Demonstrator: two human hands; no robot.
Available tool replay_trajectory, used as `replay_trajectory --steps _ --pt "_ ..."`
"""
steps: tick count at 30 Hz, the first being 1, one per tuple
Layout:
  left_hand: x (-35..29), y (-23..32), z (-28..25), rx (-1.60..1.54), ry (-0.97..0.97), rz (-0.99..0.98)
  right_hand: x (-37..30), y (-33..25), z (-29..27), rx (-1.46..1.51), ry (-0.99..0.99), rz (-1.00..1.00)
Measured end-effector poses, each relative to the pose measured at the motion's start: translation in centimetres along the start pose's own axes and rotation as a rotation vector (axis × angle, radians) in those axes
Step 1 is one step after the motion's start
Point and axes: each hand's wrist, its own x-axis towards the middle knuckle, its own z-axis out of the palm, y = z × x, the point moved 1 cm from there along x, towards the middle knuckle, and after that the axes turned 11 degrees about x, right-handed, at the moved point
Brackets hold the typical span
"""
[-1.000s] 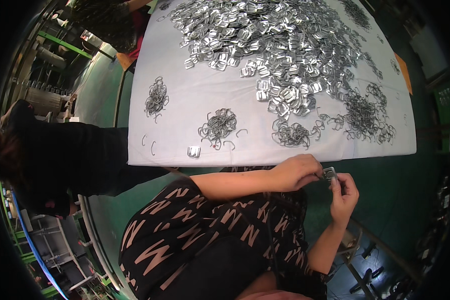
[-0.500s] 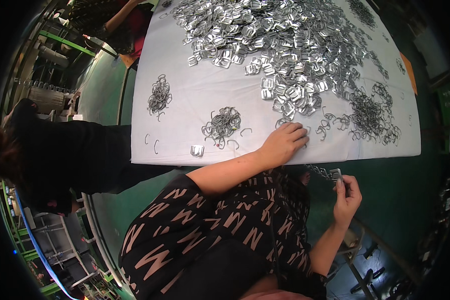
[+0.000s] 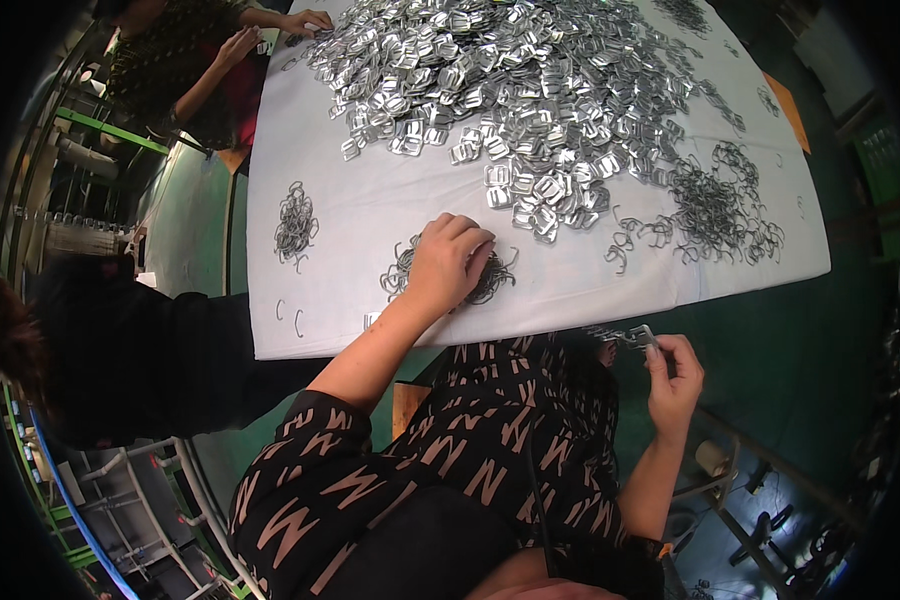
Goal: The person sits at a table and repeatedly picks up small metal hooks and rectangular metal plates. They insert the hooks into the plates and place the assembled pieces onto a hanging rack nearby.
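My left hand (image 3: pixel 448 262) rests on a small pile of bent wire hooks (image 3: pixel 492 282) near the table's front edge. Its fingers curl inward, and what they may hold is hidden. Off the table's front edge, my right hand (image 3: pixel 678 380) pinches a flat silver metal buckle (image 3: pixel 644 338) between thumb and fingers. Small linked metal pieces (image 3: pixel 610 334) trail leftward from that buckle. A big heap of loose silver buckles (image 3: pixel 550 190) spreads beyond my hands. Part of a single buckle (image 3: pixel 371 320) shows beside my left forearm.
White cloth covers the table (image 3: pixel 360 200). Wire hooks also lie in a pile at right (image 3: pixel 720 205) and a smaller one at left (image 3: pixel 296 225). A co-worker's hands (image 3: pixel 308 22) are at the far left corner. Someone in black (image 3: pixel 170 350) is close on my left.
My left hand has moved left from the table's front middle onto the small hook pile. My right hand keeps the buckle, slightly farther left in view. The co-worker's hands have come into view.
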Motion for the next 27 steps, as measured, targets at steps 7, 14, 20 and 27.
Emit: replay_trajectory --steps 7,14,20,27 --pt "0.9 1.6 1.4 0.053 -0.285 0.001 0.1 -0.7 1.0 -0.022 -0.037 -0.013" --pt "1.8 1.2 0.2 -0.038 -0.420 -0.168 0.3 -0.9 1.5 -0.031 -0.058 -0.017" --pt "1.1 1.4 2.2 0.089 -0.408 0.006 0.3 0.4 1.9 0.014 -0.082 0.000" --pt "1.1 3.1 2.0 0.331 -0.407 0.142 0.1 0.4 1.4 -0.035 -0.053 -0.015"
